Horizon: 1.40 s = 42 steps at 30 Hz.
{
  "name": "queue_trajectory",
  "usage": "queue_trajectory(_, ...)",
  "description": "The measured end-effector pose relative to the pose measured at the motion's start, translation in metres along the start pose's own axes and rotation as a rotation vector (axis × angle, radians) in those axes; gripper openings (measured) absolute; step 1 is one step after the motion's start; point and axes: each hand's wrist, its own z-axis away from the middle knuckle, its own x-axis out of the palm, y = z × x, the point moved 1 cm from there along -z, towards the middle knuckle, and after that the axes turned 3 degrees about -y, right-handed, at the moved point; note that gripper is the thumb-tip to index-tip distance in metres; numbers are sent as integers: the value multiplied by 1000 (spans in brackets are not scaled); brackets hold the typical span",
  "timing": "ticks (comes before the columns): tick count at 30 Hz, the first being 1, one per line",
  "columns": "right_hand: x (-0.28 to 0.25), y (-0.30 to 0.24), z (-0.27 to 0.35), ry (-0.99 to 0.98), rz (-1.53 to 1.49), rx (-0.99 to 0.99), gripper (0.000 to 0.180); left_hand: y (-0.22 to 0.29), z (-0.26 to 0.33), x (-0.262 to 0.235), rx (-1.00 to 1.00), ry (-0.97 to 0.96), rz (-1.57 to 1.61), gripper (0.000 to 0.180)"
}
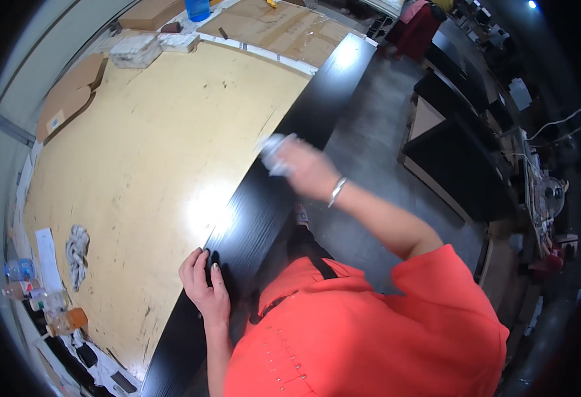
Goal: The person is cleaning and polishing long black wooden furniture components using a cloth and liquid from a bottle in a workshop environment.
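Observation:
A long black board (254,215) with a wood-grain surface lies along the near right edge of a pale yellow tabletop (151,145). Smeared by motion, my right hand (309,171) is closed around a crumpled white cloth (275,153) at the board's surface, a little past its middle. My left hand (206,284) rests on the nearer part of the same board, its fingers and thumb apart and nothing held in them. A bracelet (337,190) circles my right wrist.
A grey rag (77,257) and several bottles, one with orange liquid (67,321), are at the left. Brown cardboard (277,32) and a blue container (198,9) sit at the far end. Large black panels (456,162) stand on the floor to the right.

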Motion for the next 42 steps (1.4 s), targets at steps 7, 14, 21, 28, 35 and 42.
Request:
queue_trajectory(7, -61, 223, -31, 228, 26, 342, 30, 11, -31, 53, -116, -77, -477, 42)
queue_trajectory(14, -23, 241, -47, -244, -272, -5, 34, -3, -22, 59, -275, -106, -574, 42)
queue_trajectory(21, -75, 541, -15, 33, 150, 991, 27, 17, -34, 62, -298, -147, -644, 47)
queue_trajectory(28, -79, 548, 8, 517, -117, 995, 30, 9, -34, 60, -286, -177, -620, 46)
queue_trajectory(35, -49, 582, 5, 87, 34, 1152, 25, 2, -29, 55, -290, -167, -607, 48)
queue_trajectory(42, -52, 581, -6, 210, -216, 1224, 26, 10, -33, 58, -356, -187, -649, 55)
